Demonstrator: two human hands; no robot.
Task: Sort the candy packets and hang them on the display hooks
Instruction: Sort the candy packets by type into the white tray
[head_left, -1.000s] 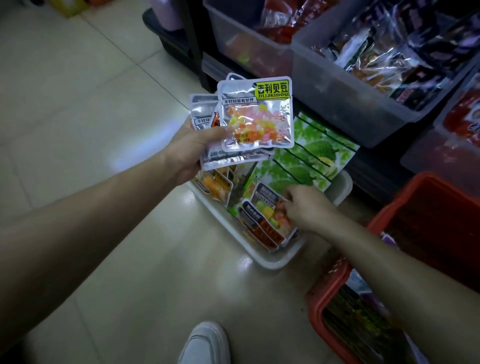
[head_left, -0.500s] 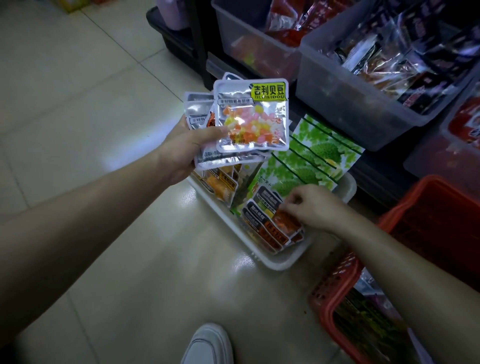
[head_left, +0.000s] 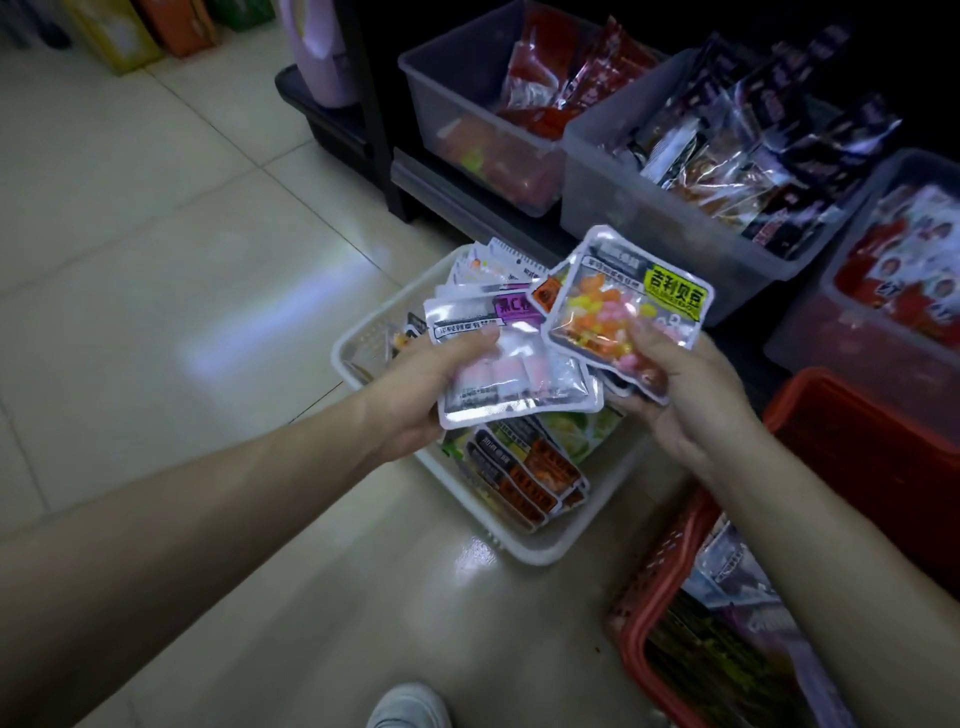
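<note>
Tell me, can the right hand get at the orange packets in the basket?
Probably, once freed: the orange packets lie uncovered in the basket below, but the right hand grips a yellow-label packet.

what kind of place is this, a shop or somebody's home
Probably a small snack shop: clear bins packed with bagged snacks stand side by side, a red shopping basket stands on the tiled floor, and the left hand and right hand hold candy packets over a white tray.

The tiled floor (head_left: 156, 312) on the left is open, while the white basket (head_left: 540, 551), red basket (head_left: 649, 587) and clear bins (head_left: 623, 171) block the right.
</note>
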